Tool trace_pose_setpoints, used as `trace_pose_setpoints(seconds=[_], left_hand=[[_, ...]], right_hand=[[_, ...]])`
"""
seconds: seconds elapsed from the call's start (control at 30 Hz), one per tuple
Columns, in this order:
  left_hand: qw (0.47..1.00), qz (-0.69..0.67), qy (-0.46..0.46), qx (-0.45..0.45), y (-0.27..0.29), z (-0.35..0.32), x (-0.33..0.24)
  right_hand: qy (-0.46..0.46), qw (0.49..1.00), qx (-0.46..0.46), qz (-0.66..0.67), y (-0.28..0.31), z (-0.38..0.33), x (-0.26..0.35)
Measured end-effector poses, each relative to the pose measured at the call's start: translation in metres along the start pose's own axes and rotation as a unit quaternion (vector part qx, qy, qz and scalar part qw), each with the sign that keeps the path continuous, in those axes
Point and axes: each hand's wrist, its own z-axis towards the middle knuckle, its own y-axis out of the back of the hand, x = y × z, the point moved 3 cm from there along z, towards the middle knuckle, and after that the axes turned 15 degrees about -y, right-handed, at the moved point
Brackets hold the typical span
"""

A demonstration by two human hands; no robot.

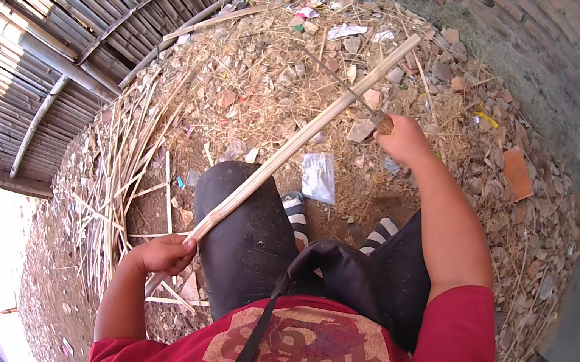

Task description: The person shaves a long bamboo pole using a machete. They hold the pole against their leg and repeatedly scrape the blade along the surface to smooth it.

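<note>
Left grip (166,254) clamped the pale strip (296,143), slanting over the knee (262,211) beyond; right grip (402,140), closed round a knife (367,106), held its blade across the strip. Steady bracing and shallow strokes seemed wise.

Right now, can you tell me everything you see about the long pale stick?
The long pale stick is straight, narrow and cream, like split wood or bamboo, with lengthwise streaks. It slants from the left grip, near its lower end, across the left leg toward the upper right. It seems to rest on that leg. A knife blade held in the right grip crosses it nearer the far end; I can't tell whether it cuts in.
</note>
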Motion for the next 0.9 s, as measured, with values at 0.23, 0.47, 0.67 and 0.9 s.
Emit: trace_pose_setpoints(seconds=[0.23,0.47,0.67,0.9], left_hand=[[0.998,0.054,-0.027,0.003,0.005,0.0,-0.001],[0.992,0.117,-0.004,-0.051,0.001,-0.003,-0.01],[0.91,0.357,-0.114,-0.177,-0.008,-0.003,-0.01],[0.742,0.575,-0.143,-0.313,-0.04,-0.005,-0.041]], right_hand=[[0.15,0.981,0.029,-0.122,0.0,-0.036,0.051],[0.045,0.999,-0.008,-0.029,0.013,-0.015,0.018],[0.116,0.988,0.034,-0.096,0.017,-0.026,0.033],[0.034,0.99,0.049,-0.128,0.018,-0.028,0.026]])
